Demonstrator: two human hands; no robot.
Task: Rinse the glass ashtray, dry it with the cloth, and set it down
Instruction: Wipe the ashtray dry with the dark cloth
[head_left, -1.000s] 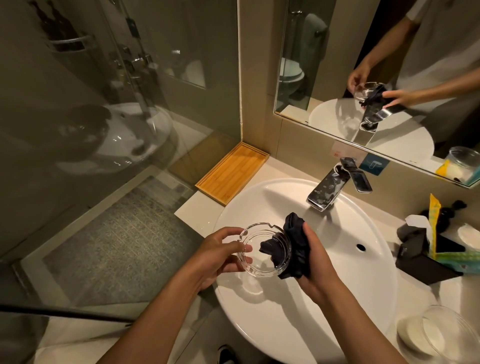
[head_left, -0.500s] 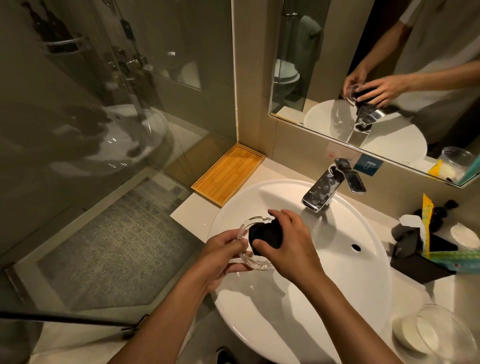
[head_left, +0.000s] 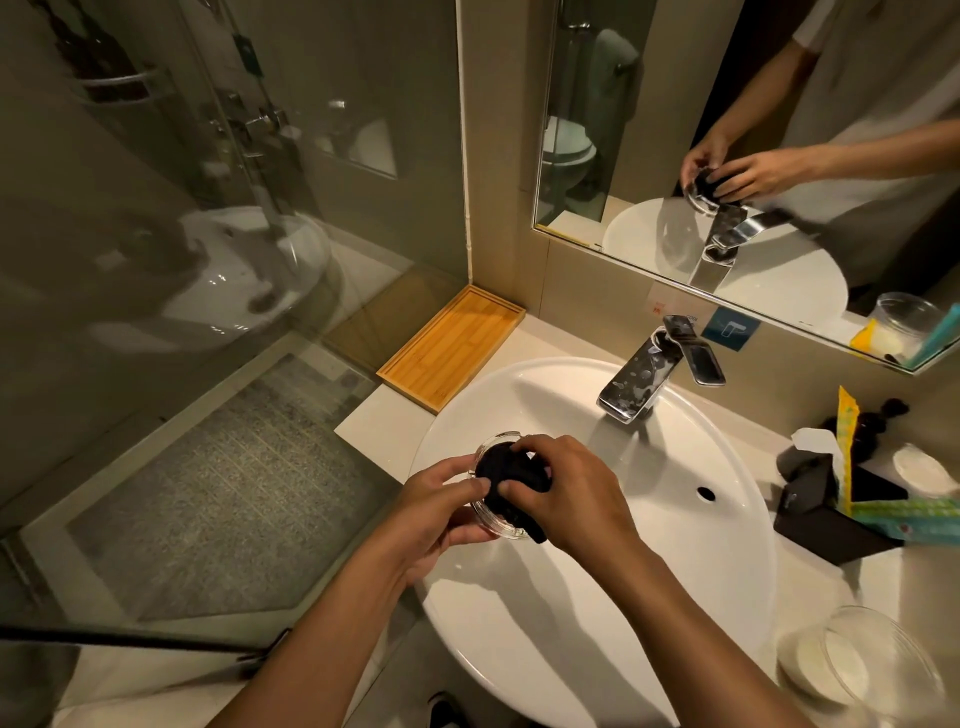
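Observation:
A clear glass ashtray (head_left: 500, 526) is held above the left side of the white basin (head_left: 649, 597). My left hand (head_left: 434, 512) grips its left rim and underside. My right hand (head_left: 569, 491) lies over the ashtray from the right and presses a dark cloth (head_left: 506, 475) into its bowl. The cloth fills most of the inside, and a corner hangs over the near rim. Only the ashtray's far and near edges show around the cloth and fingers.
A chrome faucet (head_left: 641, 382) stands at the back of the basin. A bamboo tray (head_left: 449, 345) lies on the counter at the back left. Dark holders with packets (head_left: 841, 499) and a glass bowl (head_left: 883, 670) sit to the right. A glass shower wall (head_left: 208, 260) is at left.
My right hand has gone from holding the cloth at the ashtray's right edge to lying over it and pushing the cloth down inside. The ashtray has stayed above the basin's left side.

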